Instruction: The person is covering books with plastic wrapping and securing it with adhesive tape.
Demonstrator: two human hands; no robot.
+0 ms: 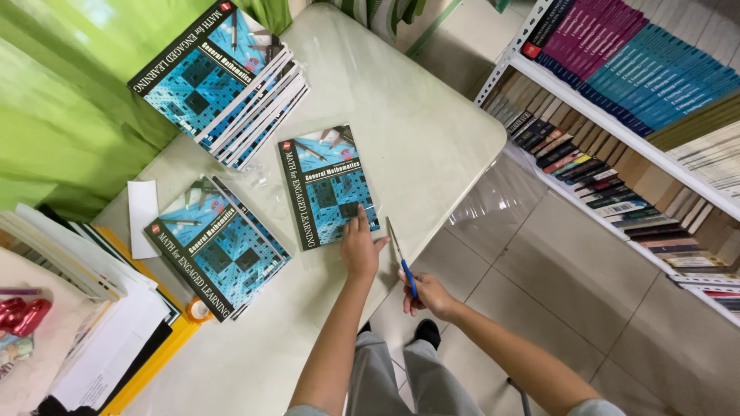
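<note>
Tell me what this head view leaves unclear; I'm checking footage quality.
- Blue-handled scissors: the right hand covers the handles; the blades look closed.
- Single blue-covered textbook: its near corner lies under the left hand.
- Paper stack: cut off by the left edge.
- Bookshelf: spines too small to tell apart.

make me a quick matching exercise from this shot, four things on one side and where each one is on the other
Things:
1. left hand
2. right hand
3. single book
4. white paper slip

Places:
A. lying alone mid-table
B. holding blue-handled scissors at the table edge
C. pressing on the single book's near corner
D. flat on the table, left of the nearer book stack

Pairs: 1-C, 2-B, 3-A, 4-D
</note>
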